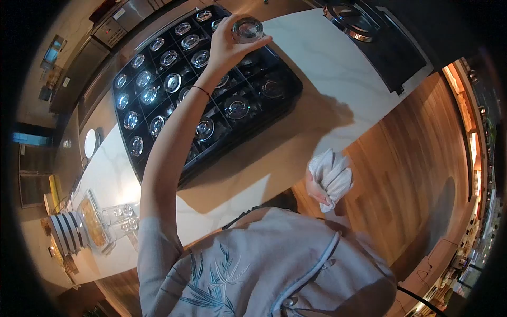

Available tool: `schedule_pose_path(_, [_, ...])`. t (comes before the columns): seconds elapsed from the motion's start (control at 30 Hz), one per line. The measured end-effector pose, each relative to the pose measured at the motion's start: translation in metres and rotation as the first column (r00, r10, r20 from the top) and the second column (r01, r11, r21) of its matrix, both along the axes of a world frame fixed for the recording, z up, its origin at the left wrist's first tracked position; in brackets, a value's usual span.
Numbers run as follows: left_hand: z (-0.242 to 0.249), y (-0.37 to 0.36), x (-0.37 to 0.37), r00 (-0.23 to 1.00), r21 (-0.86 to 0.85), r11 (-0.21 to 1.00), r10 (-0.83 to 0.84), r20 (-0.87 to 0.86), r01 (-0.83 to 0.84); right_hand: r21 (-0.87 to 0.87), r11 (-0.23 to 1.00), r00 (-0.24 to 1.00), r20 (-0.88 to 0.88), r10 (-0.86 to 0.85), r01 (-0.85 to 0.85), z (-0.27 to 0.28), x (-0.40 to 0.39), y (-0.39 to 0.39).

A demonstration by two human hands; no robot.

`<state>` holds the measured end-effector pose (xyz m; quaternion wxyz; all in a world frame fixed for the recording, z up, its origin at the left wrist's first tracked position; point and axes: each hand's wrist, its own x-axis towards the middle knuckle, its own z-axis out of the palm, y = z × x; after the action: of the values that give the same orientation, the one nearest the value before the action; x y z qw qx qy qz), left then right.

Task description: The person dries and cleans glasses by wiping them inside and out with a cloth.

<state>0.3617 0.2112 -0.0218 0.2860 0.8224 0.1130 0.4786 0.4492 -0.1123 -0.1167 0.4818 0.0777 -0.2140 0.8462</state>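
Head view, looking steeply down over the person's own shoulders and grey patterned top.

Left hand (228, 46): arm stretched out over the counter, fingers closed around a clear drinking glass (247, 29). The glass is held in the air, bottom toward the camera, above the far end of the black rack (288, 87). It appears clear of the rack; I cannot tell whether it touches anything below.

Right hand (318, 191): down at the person's side, off the near edge of the counter and over the wooden floor (412, 153). It is clenched on a bunched white cloth (331, 177), which sticks up out of the fist.

Rack: a black compartment tray lying on the white marbled counter (327, 68), set at an angle to the counter's edges, one long side close to the near edge. Its cells are square, one glass per cell. Most cells along the left side and the far corner hold a glass, each showing as a bright round disc. Several cells under and beside the raised arm look dark; contents there cannot be read.

Left end of the counter: a stack of plates (66, 232) standing on edge, just beside a clear container (95, 224) with something yellow-orange inside, and a few loose glasses (122, 217) next to it. A small white dish (90, 142) sits further along that side.
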Motion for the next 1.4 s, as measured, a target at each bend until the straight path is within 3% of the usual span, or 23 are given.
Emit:
schedule_pose_path(0.1, [-0.022,0.004,0.008,0.991,-0.077,0.997,-0.01,-0.136,0.0,0.067,0.996,0.998,0.029,0.059,-0.061,-0.006,0.0,0.005])
schedule_pose_path(0.3, [-0.042,-0.005,-0.007,0.816,0.167,0.96,0.278,-0.506,-0.223,0.184,0.977,0.986,0.144,0.083,-0.11,-0.001,0.011,0.016])
schedule_pose_path(0.43, [-0.046,-0.004,-0.016,0.706,0.32,0.935,0.328,-0.628,-0.15,0.169,0.983,0.989,0.11,-0.095,0.075,0.034,0.012,0.033])
schedule_pose_path(0.53, [-0.056,0.0,-0.015,0.713,0.331,0.937,0.307,-0.63,-0.11,-0.123,0.963,0.927,-0.262,-0.266,0.242,0.035,-0.011,0.046])
schedule_pose_path(0.57, [-0.054,-0.001,-0.017,0.701,0.285,0.949,0.293,-0.65,-0.133,-0.149,0.891,0.873,-0.185,-0.451,0.429,0.032,-0.012,0.05])
schedule_pose_path(0.6, [-0.053,-0.002,-0.018,0.69,0.237,0.959,0.277,-0.669,-0.155,-0.164,0.894,0.857,-0.258,-0.447,0.417,0.027,-0.01,0.057])
schedule_pose_path(0.63, [-0.055,-0.011,-0.024,0.795,0.405,0.888,0.401,-0.455,-0.216,-0.311,0.728,0.749,-0.071,-0.659,0.611,0.04,-0.021,0.058])
schedule_pose_path(0.67, [-0.046,-0.025,-0.03,0.822,0.366,0.905,0.371,-0.432,-0.216,-0.398,0.495,0.586,0.145,-0.797,0.772,0.053,-0.032,0.061])
schedule_pose_path(0.7, [-0.034,-0.037,-0.035,0.847,0.327,0.921,0.341,-0.408,-0.213,-0.457,0.55,0.617,-0.003,-0.787,0.699,0.053,-0.033,0.066])
schedule_pose_path(0.73, [-0.019,-0.05,-0.04,0.869,0.288,0.935,0.312,-0.383,-0.209,-0.399,0.496,0.589,0.15,-0.794,0.771,0.056,-0.04,0.069])
schedule_pose_path(0.77, [-0.006,-0.062,-0.047,0.863,-0.014,0.995,0.076,-0.5,-0.096,-0.436,0.455,0.572,0.183,-0.8,0.777,0.069,-0.047,0.076])
schedule_pose_path(0.8, [0.007,-0.081,-0.056,0.897,-0.365,0.929,-0.216,-0.387,0.066,-0.473,0.413,0.557,0.218,-0.801,0.778,0.078,-0.051,0.083])
schedule_pose_path(0.87, [0.019,-0.106,-0.074,0.837,-0.85,0.521,-0.495,-0.233,0.072,-0.395,0.421,0.539,0.262,-0.8,0.817,0.061,-0.055,0.087])
schedule_pose_path(0.93, [0.044,-0.132,-0.089,0.826,-0.922,0.378,-0.543,-0.152,0.078,-0.288,0.387,0.474,0.374,-0.797,0.876,0.062,-0.063,0.087])
schedule_pose_path(1.03, [0.062,-0.135,-0.112,0.762,-0.852,0.505,-0.604,-0.236,0.136,-0.021,0.492,0.452,0.431,-0.781,0.87,0.06,-0.053,0.067])
schedule_pose_path(1.1, [0.071,-0.138,-0.125,0.745,-0.879,0.423,-0.654,-0.13,0.218,-0.076,0.652,0.643,0.283,-0.712,0.755,0.072,-0.05,0.066])
schedule_pose_path(1.13, [0.074,-0.14,-0.125,0.698,-0.783,0.52,-0.698,-0.159,0.341,-0.089,0.723,0.723,0.203,-0.66,0.685,0.079,-0.049,0.066])
schedule_pose_path(1.2, [0.075,-0.138,-0.129,0.616,-0.79,0.547,-0.732,-0.291,0.277,-0.074,0.833,0.836,0.071,-0.544,0.549,0.081,-0.054,0.064])
schedule_pose_path(1.23, [0.076,-0.142,-0.129,0.637,-0.732,0.655,-0.649,-0.416,0.189,-0.047,0.873,0.875,0.023,-0.484,0.485,0.077,-0.06,0.062])
schedule_pose_path(1.3, [0.07,-0.136,-0.119,0.578,-0.616,0.76,-0.604,-0.549,0.209,0.101,0.772,0.645,0.488,-0.589,0.628,0.106,-0.075,0.043])
schedule_pose_path(1.33, [0.071,-0.13,-0.114,0.531,-0.522,0.828,-0.542,-0.652,0.205,0.146,0.743,0.567,0.556,-0.608,0.653,0.097,-0.076,0.044])
schedule_pose_path(1.37, [0.066,-0.118,-0.112,0.512,-0.621,0.733,-0.66,-0.55,0.278,0.191,0.716,0.484,0.619,-0.618,0.671,0.088,-0.077,0.044])
schedule_pose_path(1.4, [0.058,-0.104,-0.112,0.479,-0.703,0.619,-0.763,-0.433,0.35,0.067,0.733,0.589,0.547,-0.595,0.677,0.071,-0.07,0.045])
